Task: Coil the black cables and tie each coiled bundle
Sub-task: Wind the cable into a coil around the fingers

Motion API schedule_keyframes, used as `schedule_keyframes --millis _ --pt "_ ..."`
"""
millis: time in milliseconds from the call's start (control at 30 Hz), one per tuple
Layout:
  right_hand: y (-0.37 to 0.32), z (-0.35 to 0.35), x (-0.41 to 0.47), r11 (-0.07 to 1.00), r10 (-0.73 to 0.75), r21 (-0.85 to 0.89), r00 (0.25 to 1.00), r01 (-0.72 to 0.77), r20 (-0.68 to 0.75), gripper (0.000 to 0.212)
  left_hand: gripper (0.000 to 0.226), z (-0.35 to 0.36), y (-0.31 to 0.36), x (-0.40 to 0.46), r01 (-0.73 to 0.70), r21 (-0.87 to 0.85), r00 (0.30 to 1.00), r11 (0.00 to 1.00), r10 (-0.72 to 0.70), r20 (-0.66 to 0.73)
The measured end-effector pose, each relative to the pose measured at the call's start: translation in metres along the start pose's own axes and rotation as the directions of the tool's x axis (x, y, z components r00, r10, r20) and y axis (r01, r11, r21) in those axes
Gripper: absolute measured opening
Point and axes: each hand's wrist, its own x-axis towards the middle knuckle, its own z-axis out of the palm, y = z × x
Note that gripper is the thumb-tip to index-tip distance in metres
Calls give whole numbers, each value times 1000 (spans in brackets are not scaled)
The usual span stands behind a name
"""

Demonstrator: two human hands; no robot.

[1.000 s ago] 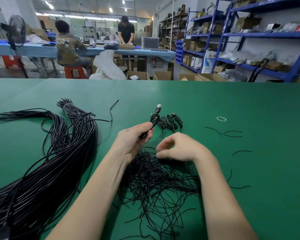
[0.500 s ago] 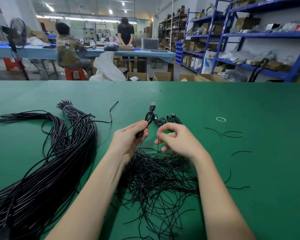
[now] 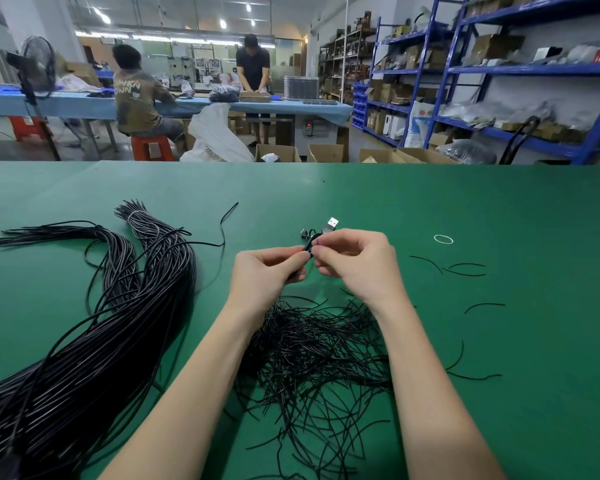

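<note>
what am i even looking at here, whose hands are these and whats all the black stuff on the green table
This is one wide-angle view from a camera worn on a person's head, looking down at their own bare hands. The left hand and right hand together pinch a small coiled black cable with a silver USB plug. On the green table lie a big bundle of long black cables, a heap of short black wire ties beneath the wrists, and a white rubber band. Other workers sit behind.
</note>
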Motion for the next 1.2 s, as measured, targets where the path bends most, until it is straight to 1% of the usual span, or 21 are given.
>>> schedule_keyframes --millis 67,167,267,400,467,567,633,667,733,767,800,833,933,1067,1133,1200 --pt "1 3 0 996 -33 -78 999 30 -32 12 6 0 2 -2 -67 95 997 993 63 49" --pt "1 3 1 987 -32 -159 996 19 -81 9 12 -1 4 -3 -133 269 990 954 115 82" --pt "2 2 3 982 -17 -189 995 -2 -98 9 8 0 5 -5 -169 336 984 927 139 110" --pt "3 5 2 963 -72 -268 992 41 -108 14 4 2 7 -6 -223 422 975 879 192 115" --pt "4 6 3 975 -43 -221 992 16 -117 11 3 1 7 -6 -228 432 974 873 201 108" --pt "5 6 3 997 58 -46 997 -60 -54 8 4 -1 5 -4 -227 440 974 869 212 85" --pt "4 7 2 993 98 65 995 -98 5 7 3 -1 3 -3 -173 345 985 923 168 45" --pt "4 7 2 993 105 61 995 -104 -2 8 3 0 2 -2 -123 248 992 961 123 16" --pt "8 5 4 991 106 -77 992 -111 -71 12 6 0 1 0 -21 35 999 999 22 -33" --pt "9 4 4 982 108 -144 990 -121 -92 14 7 -1 0 2 13 -38 999 999 -15 -42" --pt "10 3 3 977 118 -169 989 -131 -84 14 8 -2 0 3 37 -87 998 995 -40 -39" --pt "10 4 3 979 131 -150 990 -138 -55 12 10 -3 0 3 52 -125 998 991 -56 -28" --pt "9 6 1 983 181 3 983 -182 26 7 12 -1 2 3 80 -223 997 971 -82 2" --pt "10 4 -1 962 262 38 955 -269 138 9 8 1 5 0 124 -303 992 945 -117 42" --pt "13 2 -3 938 312 76 918 -339 245 13 6 1 6 -2 157 -321 987 934 -140 76" --pt "16 1 -4 870 365 186 851 -456 379 13 5 1 7 -3 199 -328 978 924 -167 124"
